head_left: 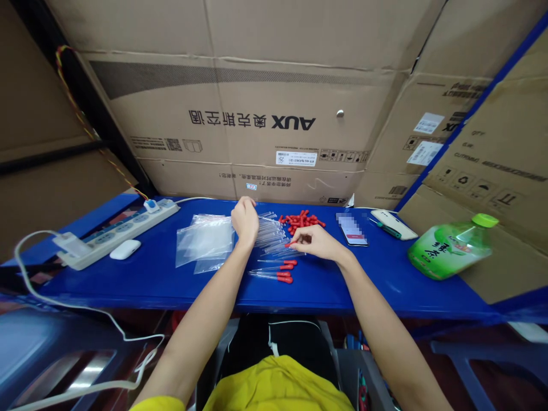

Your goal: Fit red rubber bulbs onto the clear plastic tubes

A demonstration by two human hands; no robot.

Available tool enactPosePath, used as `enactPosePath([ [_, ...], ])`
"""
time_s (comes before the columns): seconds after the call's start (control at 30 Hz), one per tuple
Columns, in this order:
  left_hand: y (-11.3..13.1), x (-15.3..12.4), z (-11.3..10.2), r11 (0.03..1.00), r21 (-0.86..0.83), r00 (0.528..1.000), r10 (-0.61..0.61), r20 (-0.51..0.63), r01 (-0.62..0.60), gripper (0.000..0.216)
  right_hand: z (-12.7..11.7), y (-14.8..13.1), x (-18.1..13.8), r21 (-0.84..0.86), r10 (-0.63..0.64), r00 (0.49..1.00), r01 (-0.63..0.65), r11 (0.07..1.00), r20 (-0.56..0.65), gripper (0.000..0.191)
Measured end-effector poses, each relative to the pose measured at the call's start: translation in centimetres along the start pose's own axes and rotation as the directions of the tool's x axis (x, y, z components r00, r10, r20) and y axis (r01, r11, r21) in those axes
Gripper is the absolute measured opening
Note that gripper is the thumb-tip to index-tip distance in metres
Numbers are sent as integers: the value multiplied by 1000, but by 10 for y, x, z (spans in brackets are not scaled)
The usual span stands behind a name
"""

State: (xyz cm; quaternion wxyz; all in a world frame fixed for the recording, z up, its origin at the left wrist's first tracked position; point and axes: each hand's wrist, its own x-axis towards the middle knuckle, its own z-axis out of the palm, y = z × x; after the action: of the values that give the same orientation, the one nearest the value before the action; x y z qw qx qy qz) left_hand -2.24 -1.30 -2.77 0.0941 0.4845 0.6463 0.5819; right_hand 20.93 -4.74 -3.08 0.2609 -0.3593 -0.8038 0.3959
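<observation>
Lying nearest on the glossy blue bench (321, 288), four slim, clear droppers capped with red, rubbery-looking bulbs (284, 274) point their tips leftward. Just beyond them, the right hand (317, 241) has its fingers closed in a pinch on a single small, red, rubbery-looking bulb (291, 244); a clear tube seems to run leftward from it, though how firmly the two are joined cannot be told. The joint would likely go best with the bulb gripped by its open neck, lined up with the tube and pushed straight on with a slight twist, since a skewed push could bend or crack so thin a stem. Over to the left lie flat, clear plastic bags (208, 242). Beside them spreads a pile of thin, clear, straight tubes (269, 233). The left hand (245, 221) is at the pile's left edge with its fingers curled; their tips are hidden, so whether they hold anything cannot be told. Lifting one tube by its upper end would probably spare its neighbours. Farther off, beyond the right hand, sits a heap of loose red bulbs (306, 219).
</observation>
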Motion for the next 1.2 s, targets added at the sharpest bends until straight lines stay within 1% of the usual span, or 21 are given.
enactPosePath([
  [0.13, 1, -2, 2, 997, 11, 997, 70, 28, -71, 33, -6, 6, -2, -46, 62, 989, -56, 997, 138, 27],
  [0.23, 5, -7, 3, 989, 41, 987, 141, 74, -145, 36, -8, 11, -2, -71, 88, 977, -76, 995, 194, 28],
  [0.3, 7, -11, 4, 976, 54, 969, 202, 143, -211, 39, -8, 12, -2, -91, 86, 973, -68, 994, 212, 27],
  [0.4, 11, -16, 4, 949, 49, 920, 287, 268, -310, 42, -8, 11, -2, -117, 86, 967, -59, 991, 242, 28],
  [0.5, 13, -20, 4, 924, 10, 863, 352, 364, -381, 41, -13, 11, -5, -137, 113, 969, -84, 987, 221, 28],
  [0.6, 14, -22, 5, 901, -24, 810, 400, 429, -433, 41, -17, 15, -7, -180, 142, 969, -106, 978, 201, 23],
  [0.7, 15, -24, 5, 884, -15, 769, 415, 486, -468, 42, -18, 17, -7, -249, 163, 971, -116, 962, 176, 15],
  [0.8, 17, -25, 5, 871, 6, 738, 412, 534, -491, 42, -14, 15, -5, -353, 161, 982, -115, 928, 102, 12],
  [0.9, 18, -26, 6, 859, 19, 719, 415, 557, -512, 41, -9, 9, -3, -484, 137, 990, -114, 867, 12, 10],
  [0.97, 18, -26, 6, 852, 22, 710, 422, 563, -523, 40, -6, 5, -3, -545, 124, 992, -118, 830, -27, 10],
  [1.2, 17, -27, 7, 844, 39, 701, 417, 578, -535, 38, 3, -2, -1, -636, 72, 995, -98, 766, -66, 12],
])
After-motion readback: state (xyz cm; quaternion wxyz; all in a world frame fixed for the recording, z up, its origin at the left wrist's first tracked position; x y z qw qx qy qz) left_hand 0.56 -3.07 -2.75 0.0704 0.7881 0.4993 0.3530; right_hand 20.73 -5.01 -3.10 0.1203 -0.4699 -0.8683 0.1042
